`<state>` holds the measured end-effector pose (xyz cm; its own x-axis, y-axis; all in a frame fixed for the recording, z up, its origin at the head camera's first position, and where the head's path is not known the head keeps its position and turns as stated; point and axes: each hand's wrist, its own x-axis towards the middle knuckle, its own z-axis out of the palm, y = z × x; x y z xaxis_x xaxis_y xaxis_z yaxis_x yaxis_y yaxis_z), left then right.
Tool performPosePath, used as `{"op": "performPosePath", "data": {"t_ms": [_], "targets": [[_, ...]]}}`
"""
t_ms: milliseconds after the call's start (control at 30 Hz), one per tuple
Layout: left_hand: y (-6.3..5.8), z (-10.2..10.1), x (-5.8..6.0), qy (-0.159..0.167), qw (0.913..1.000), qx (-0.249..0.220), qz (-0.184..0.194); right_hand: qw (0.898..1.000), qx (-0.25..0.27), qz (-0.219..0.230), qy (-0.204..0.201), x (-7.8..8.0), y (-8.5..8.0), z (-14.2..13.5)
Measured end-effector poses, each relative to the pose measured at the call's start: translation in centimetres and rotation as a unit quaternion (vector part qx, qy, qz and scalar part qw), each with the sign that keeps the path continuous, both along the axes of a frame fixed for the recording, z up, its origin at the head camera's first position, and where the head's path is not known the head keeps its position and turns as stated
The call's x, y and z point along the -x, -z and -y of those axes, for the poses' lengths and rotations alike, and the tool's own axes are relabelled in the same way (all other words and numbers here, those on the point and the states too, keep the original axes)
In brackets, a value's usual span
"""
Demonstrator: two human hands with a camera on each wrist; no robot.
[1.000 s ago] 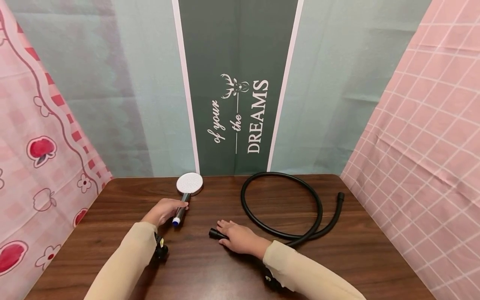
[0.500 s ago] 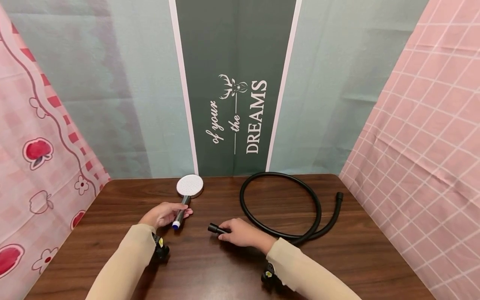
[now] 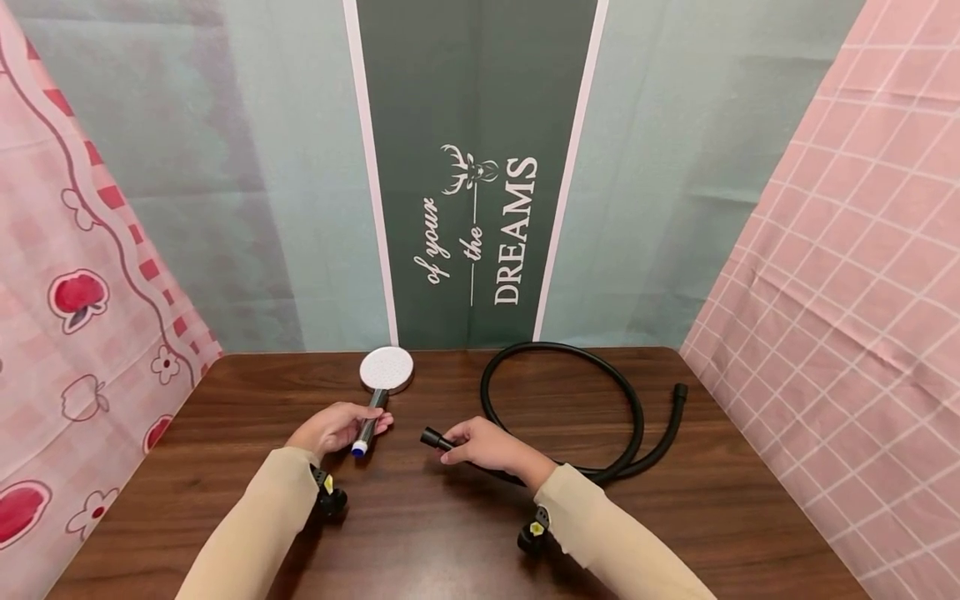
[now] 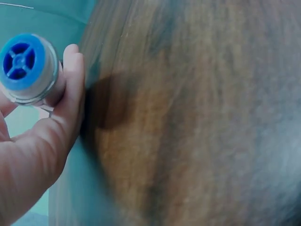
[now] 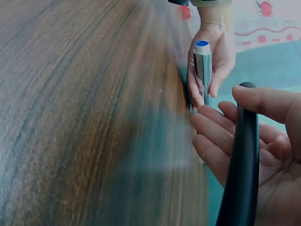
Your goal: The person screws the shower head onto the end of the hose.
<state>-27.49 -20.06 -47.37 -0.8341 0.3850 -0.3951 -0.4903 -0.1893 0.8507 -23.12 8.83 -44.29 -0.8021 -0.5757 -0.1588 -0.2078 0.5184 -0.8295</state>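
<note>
My left hand (image 3: 341,427) holds a shower head (image 3: 386,367) by its dark handle, thumb on top and fingers beneath. Its round white face points up, toward the back of the table. The handle's threaded end, with a blue insert (image 4: 19,61), points back toward me in the left wrist view. My right hand (image 3: 491,450) pinches a black shower hose (image 5: 242,174) just behind its end fitting (image 3: 432,437), between thumb and fingers. That fitting points left toward the shower head's handle, with a gap between them. The rest of the hose lies in a loop on the table.
The hose's other end (image 3: 680,392) lies at the right on the brown wooden table (image 3: 420,542). A grey-green cloth (image 3: 637,208) hangs behind the table, with pink cloths (image 3: 847,292) at both sides.
My right hand, earlier lying over the hose, now pinches it and has raised its end off the table. The left hand has taken a fuller grip on the shower head and shifted slightly right.
</note>
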Motion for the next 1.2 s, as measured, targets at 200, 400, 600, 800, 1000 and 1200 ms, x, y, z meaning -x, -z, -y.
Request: {"op": "performPosePath", "data": {"t_ms": [200, 400, 600, 800, 1000, 1200], "targets": [[0.5, -0.4, 0.0, -0.023, 0.9988, -0.011, -0.041, 0.999, 0.023, 0.023, 0.006, 0.0, -0.3, -0.1], [0.1, -0.7, 0.0, -0.055, 0.9940, -0.003, -0.095, 0.999, 0.023, 0.024, 0.014, 0.0, 0.1, -0.2], [-0.8, -1.3, 0.1, -0.097, 0.9873, 0.004, -0.126, 0.999, 0.030, 0.021, 0.029, 0.2, 0.5, -0.3], [-2.0, -2.1, 0.1, -0.138, 0.9805, -0.020, -0.138, 0.998, 0.045, 0.022, 0.040, 0.4, 0.4, -0.2], [-3.4, -2.8, -0.3, -0.180, 0.9722, -0.035, -0.145, 0.996, 0.064, 0.031, 0.055, 0.3, 0.3, 0.0], [-4.3, -3.9, -0.8, -0.212, 0.9585, -0.054, -0.182, 0.994, 0.077, 0.038, 0.063, 0.2, 0.1, 0.0]]}}
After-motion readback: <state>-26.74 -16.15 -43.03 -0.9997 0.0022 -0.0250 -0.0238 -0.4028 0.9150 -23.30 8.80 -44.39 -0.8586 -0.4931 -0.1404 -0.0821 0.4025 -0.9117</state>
